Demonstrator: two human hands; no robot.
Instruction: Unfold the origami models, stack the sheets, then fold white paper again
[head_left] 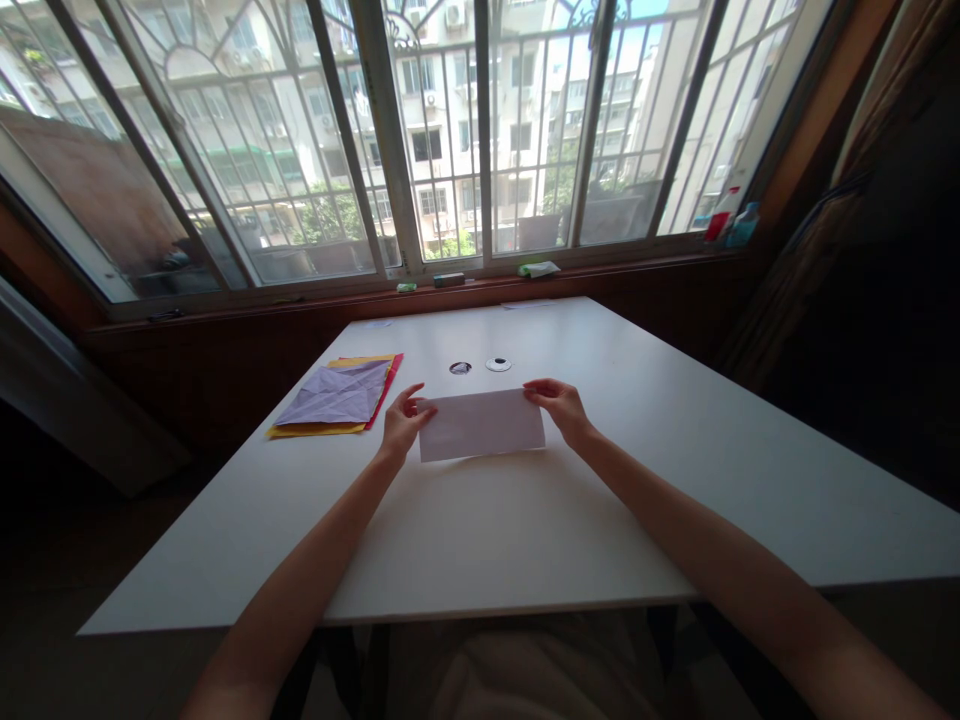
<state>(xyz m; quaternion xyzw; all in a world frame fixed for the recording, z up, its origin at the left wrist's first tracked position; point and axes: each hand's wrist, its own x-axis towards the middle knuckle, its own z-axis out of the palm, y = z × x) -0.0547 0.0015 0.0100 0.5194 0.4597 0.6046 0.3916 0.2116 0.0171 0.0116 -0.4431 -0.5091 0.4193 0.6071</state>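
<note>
A pale lilac sheet of paper (482, 427) is held up by its two top corners, just above the white table (480, 540). My left hand (406, 420) pinches the upper left corner between thumb and fingers. At the upper right corner, my right hand (559, 403) grips the edge the same way. The paper looks wider than tall, and its lower edge bows slightly over a shadow on the table. Whether it is folded I cannot tell.
Left of my hands lies a stack of creased lilac paper (337, 392) over yellow and red sheets. Beyond the held paper are a dark round piece (460, 368) and a white disc with a dark spot (498, 365). Small packets (538, 269) and bottles (742, 225) sit along the windowsill.
</note>
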